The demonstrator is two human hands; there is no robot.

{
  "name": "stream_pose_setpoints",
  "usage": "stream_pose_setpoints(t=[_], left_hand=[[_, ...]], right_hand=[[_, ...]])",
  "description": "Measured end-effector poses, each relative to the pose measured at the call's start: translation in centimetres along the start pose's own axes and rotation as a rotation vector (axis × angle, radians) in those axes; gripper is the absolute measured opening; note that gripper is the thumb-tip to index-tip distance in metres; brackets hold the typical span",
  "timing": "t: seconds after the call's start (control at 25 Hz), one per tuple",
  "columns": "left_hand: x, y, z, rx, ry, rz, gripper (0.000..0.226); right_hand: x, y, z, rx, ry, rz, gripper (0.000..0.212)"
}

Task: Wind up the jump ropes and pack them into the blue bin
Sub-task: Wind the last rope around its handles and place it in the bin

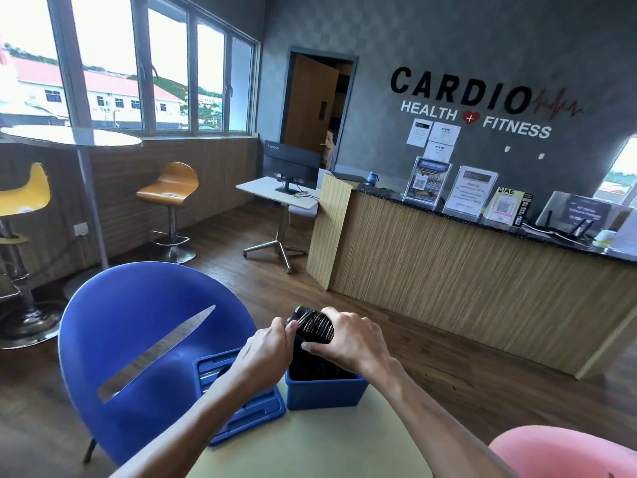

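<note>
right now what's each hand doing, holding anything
Left hand: closed on one end of the wound black jump rope, above the blue bin.
Right hand: closed around the same rope bundle.

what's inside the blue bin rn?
The blue bin holds a dark mass, probably ropes already packed; details unclear. Both hands hold a wound black rope bundle above it, hiding part of the opening.

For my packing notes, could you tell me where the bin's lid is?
The blue lid lies on the table, immediately left of the blue bin, under the left forearm.
</note>
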State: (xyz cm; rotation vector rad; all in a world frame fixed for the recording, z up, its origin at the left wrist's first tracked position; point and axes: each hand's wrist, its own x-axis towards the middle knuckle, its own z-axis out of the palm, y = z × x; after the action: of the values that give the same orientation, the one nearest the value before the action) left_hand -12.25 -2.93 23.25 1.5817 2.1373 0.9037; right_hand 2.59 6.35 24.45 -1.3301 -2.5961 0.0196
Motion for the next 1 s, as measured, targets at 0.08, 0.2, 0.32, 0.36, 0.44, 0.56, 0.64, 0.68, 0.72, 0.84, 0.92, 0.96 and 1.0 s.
stream_pose_setpoints(t=[0.08,0.2,0.32,0.36,0.44,0.56,0.64,0.68,0.72,0.84,0.92,0.96,1.0], left_hand=[[0.3,-0.4,0.1,-0.106,-0.115,-0.024,0.035],[0.3,-1.0,0.8,-0.197,-0.114,0.011,0.031],[0.3,-1.8,1.3,-0.160,-0.069,0.006,0.033],[0.1,-1.9,1.4,-0.155,-0.058,0.008,0.032],[-0.4,-2.3,1.9,-0.190,-0.021,0.015,0.030],[-1.0,-3.3,2.5,-0.265,0.035,0.026,0.032],[-0.9,-3.7,2.4,-0.331,0.047,0.041,0.031],[-0.8,-3.7,2.1,-0.407,0.046,0.060,0.029],[-0.7,-3.7,1.9,-0.492,0.041,0.085,0.026],[-0.4,-4.2,1.4,-0.699,0.025,0.138,0.024],[-0.1,-5.3,1.7,-0.622,0.138,0.214,0.027],[0.0,-5.9,1.9,-0.469,0.233,0.279,0.028],[0.0,-6.3,1.9,-0.294,0.326,0.354,0.030]], right_hand=[[-0.1,0.4,0.0,0.009,-0.012,-0.002,0.066],[0.1,0.2,-0.3,0.045,-0.016,0.006,0.067],[0.1,-0.1,-0.5,0.110,-0.031,0.017,0.063],[0.1,-0.1,-0.5,0.131,-0.033,0.019,0.062],[0.0,-0.1,-0.3,0.158,-0.034,0.018,0.065],[-0.2,-0.4,-0.3,0.186,-0.001,0.009,0.069],[-0.2,-0.8,-0.7,0.228,0.016,-0.003,0.068],[-0.3,-0.9,-0.9,0.264,0.017,-0.004,0.067],[-0.4,-0.9,-1.1,0.304,0.011,-0.003,0.065],[-0.6,-1.0,-1.7,0.428,-0.039,-0.023,0.057],[-0.5,-0.9,-1.8,0.478,-0.076,-0.051,0.057],[-0.5,-0.9,-1.8,0.505,-0.100,-0.067,0.056],[-0.4,-0.8,-1.7,0.541,-0.131,-0.078,0.055]])
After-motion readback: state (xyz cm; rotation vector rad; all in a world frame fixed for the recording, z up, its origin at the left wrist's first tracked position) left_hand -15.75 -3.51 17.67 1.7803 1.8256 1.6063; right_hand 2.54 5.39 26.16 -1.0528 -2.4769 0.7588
